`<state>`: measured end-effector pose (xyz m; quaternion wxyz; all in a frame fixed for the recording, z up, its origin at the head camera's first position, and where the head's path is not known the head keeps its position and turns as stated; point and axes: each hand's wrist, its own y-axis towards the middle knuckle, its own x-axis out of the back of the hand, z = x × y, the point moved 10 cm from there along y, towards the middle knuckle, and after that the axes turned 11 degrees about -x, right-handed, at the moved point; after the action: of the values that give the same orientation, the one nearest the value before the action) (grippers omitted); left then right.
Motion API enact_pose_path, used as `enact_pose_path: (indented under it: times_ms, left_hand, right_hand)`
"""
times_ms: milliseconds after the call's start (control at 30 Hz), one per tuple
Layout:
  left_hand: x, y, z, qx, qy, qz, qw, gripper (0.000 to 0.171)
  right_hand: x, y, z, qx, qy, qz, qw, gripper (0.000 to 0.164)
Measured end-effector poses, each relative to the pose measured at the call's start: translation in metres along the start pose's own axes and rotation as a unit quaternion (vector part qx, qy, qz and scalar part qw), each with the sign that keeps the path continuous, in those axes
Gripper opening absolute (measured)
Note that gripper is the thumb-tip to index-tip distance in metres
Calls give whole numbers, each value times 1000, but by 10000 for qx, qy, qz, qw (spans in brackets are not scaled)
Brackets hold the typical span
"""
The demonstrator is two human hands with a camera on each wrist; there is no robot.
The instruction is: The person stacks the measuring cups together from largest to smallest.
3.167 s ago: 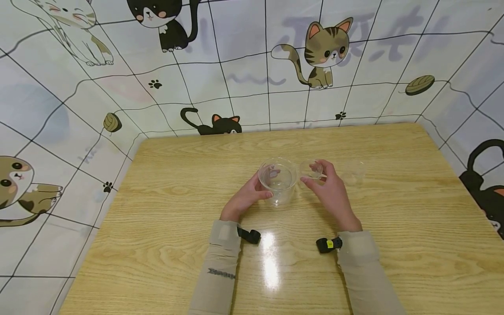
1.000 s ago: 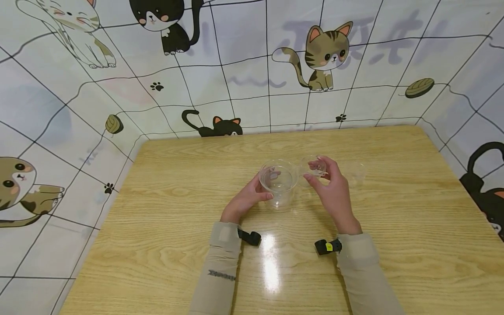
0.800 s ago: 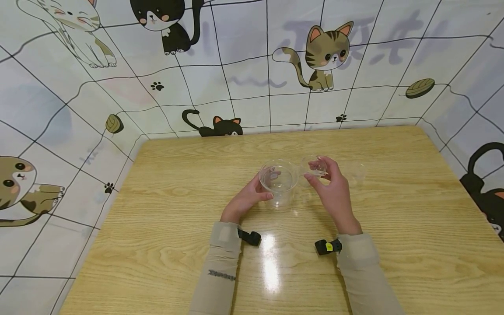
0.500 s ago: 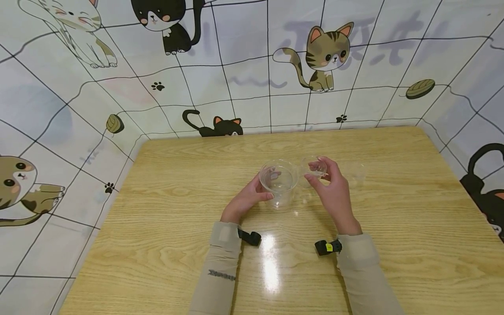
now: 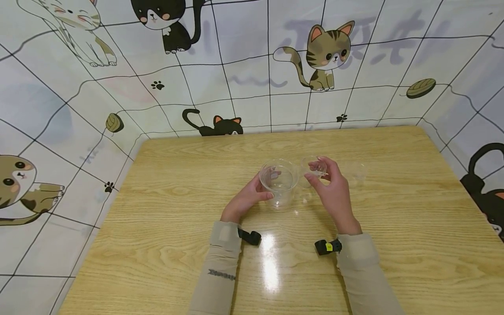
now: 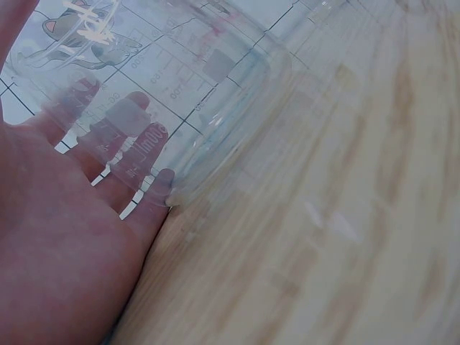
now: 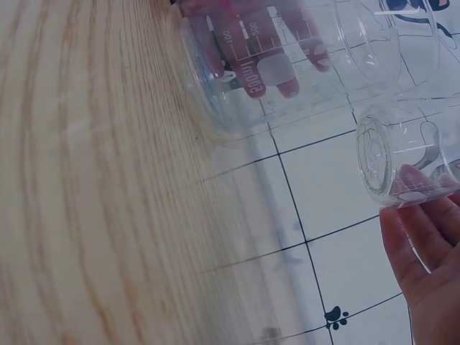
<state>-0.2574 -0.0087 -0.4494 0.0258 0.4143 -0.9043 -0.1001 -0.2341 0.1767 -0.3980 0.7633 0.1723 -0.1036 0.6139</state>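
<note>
My left hand (image 5: 248, 197) grips a large clear beaker (image 5: 280, 190) near the middle of the table, fingers behind it and thumb in front. Its wall carries white graduation marks and a 500 ml print, seen in both wrist views. Just right of its rim, my right hand (image 5: 334, 192) holds a smaller clear glass beaker (image 7: 388, 154) between thumb and fingers. In the right wrist view this small beaker is raised off the table, its base toward the wood. Any liquid inside the beakers is hard to make out.
Another small clear vessel (image 5: 355, 173), faint against the wood, stands right of my right hand. The wooden table (image 5: 157, 210) meets a backdrop (image 5: 248, 70) printed with cats and grid lines at the back and sides.
Since about three seconds ago, my right hand has lifted the small beaker slightly. Over the last second both hands and beakers stay nearly still.
</note>
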Motion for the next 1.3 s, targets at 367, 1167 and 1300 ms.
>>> enact_pose_path:
  times_ms: [367, 1167, 1300]
  left_hand:
    - [1, 0, 0, 48, 101, -46, 9999, 74]
    - [0, 0, -1, -13, 153, 35, 9999, 73]
    - [0, 0, -2, -30, 175, 45, 9998, 74]
  right_hand:
    - [1, -1, 3, 22, -26, -46, 10000, 57]
    - [8, -4, 16, 188, -6, -172, 9997, 58]
    - [9, -5, 18, 222, -7, -200, 9996, 57]
